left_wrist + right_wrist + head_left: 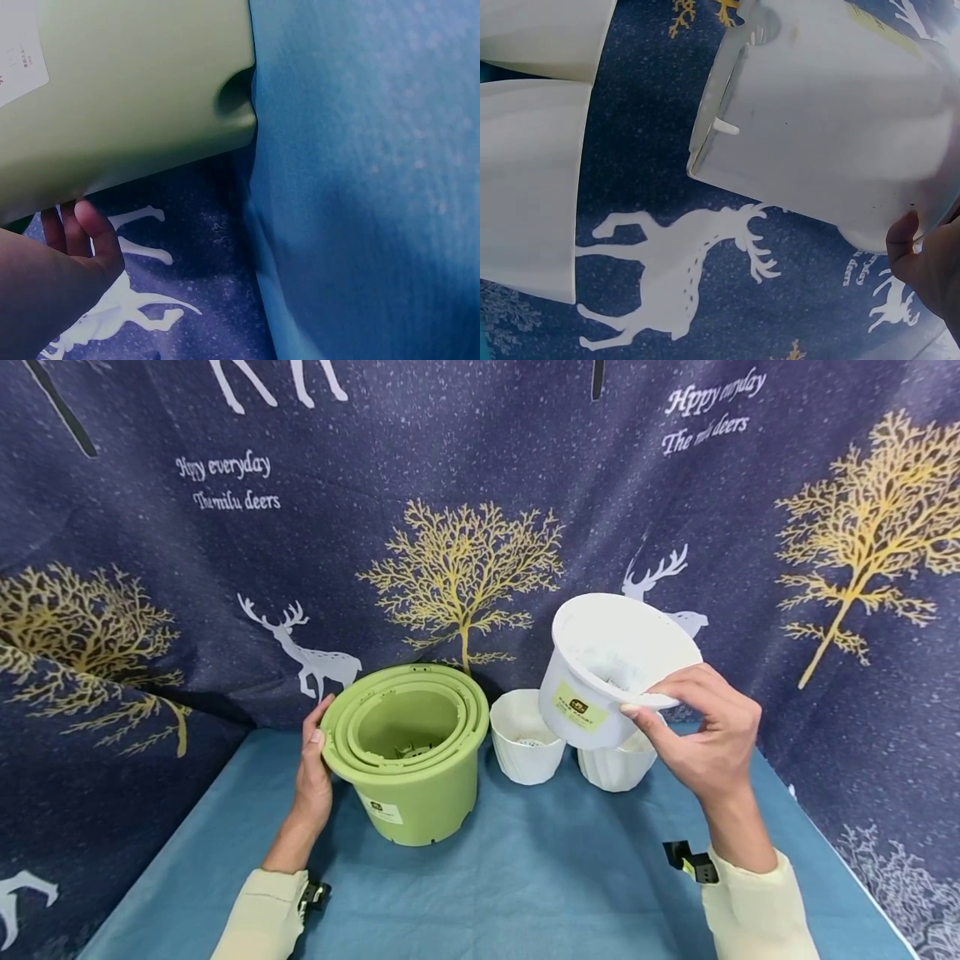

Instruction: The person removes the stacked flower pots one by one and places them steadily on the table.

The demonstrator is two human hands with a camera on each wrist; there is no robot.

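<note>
A stack of nested green flowerpots [427, 802] with a pale label stands upright on the table at left of centre. My left hand [311, 772] holds the outer pot at its left rim; the left wrist view shows bent fingers [97, 232] against its side. My right hand [701, 727] pinches the rim of a white flowerpot [592, 702] with a yellow-green label. That pot hangs tilted above the table, its opening partly facing me. In the right wrist view its notched base and side [817, 127] show, with the thumb [904, 244] near the rim.
Two smaller white ribbed pots stand behind: a left one [525, 752] and a right one [618, 768], which the raised pot partly covers. A blue cloth [480, 893] covers the table. A dark curtain [465, 460] with deer and trees hangs right behind.
</note>
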